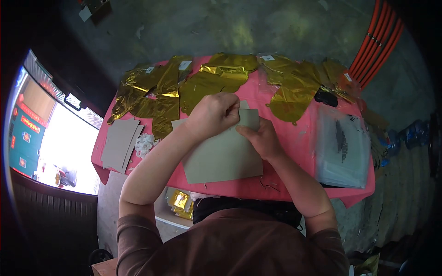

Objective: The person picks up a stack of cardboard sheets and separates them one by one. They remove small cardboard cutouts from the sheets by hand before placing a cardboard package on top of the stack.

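Observation:
My left hand (214,115) is closed in a fist over the upper part of a large grey cardboard sheet (223,158). Anything inside its fingers is hidden. Close beside it, my right hand (263,139) pinches a small grey card (250,118), thumb on top and fingers behind. The card's left edge meets my left fist. Under both hands the large sheet lies flat on the pink tablecloth (294,142). Left of my left forearm are a bunch of white ribbon or string (145,144) and a stack of grey cardboard sheets (119,145).
Gold foil balloons (154,87) lie along the far edge, with more gold foil (294,87) at the right. A stack of clear plastic bags (343,149) occupies the right end. Below the near edge sits an open box (172,221) with gold packets.

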A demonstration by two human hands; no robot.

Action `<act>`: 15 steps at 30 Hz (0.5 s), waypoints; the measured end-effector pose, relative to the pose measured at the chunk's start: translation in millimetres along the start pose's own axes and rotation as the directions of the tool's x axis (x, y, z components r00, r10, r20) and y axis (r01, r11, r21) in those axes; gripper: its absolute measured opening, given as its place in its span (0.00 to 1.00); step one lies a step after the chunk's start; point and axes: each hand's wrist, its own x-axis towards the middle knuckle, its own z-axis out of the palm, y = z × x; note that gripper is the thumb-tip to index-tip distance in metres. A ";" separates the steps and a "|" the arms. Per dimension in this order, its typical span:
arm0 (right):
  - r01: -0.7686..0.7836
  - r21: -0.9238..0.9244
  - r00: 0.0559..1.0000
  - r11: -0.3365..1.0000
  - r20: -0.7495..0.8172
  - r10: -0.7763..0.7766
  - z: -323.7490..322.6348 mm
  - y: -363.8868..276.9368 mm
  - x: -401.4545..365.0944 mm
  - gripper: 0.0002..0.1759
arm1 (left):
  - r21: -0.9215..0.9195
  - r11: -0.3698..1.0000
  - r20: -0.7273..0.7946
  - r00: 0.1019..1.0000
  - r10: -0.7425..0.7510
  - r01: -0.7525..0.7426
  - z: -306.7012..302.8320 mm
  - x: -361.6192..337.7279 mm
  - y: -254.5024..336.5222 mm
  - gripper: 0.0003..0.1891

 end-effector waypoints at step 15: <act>0.019 -0.043 1.000 0.999 -0.016 -0.020 0.1 -16.0 -7.1 0.06 | -0.252 0.908 0.113 0.943 -0.314 0.333 -28.8 -5.9 -9.7 0.05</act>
